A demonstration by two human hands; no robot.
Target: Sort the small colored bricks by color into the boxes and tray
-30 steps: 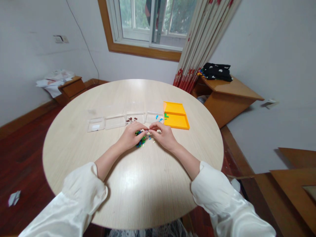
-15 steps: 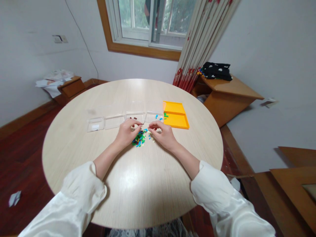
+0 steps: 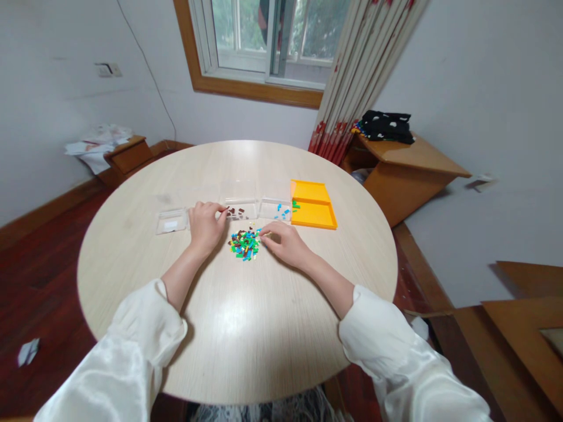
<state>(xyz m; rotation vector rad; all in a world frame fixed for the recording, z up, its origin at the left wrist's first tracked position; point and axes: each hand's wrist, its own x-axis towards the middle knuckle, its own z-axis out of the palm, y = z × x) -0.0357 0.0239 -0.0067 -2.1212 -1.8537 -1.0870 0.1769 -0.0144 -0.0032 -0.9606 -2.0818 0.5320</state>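
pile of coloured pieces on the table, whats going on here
A person is working over a mixed pile of small pieces. The left hand is at the left end of a clear box with brown pieces in it; the right hand is at the pile's right edge. Whether either grips a piece is too small to tell. Blue pieces lie in another clear box, green ones in the yellow box.

A loose heap (image 3: 245, 245) of small green, blue, brown and yellow pieces lies midway between the table's (image 3: 264, 334) left and right edges, with brown pieces (image 3: 241, 210) in an open clear box (image 3: 251, 210) towards the far edge.
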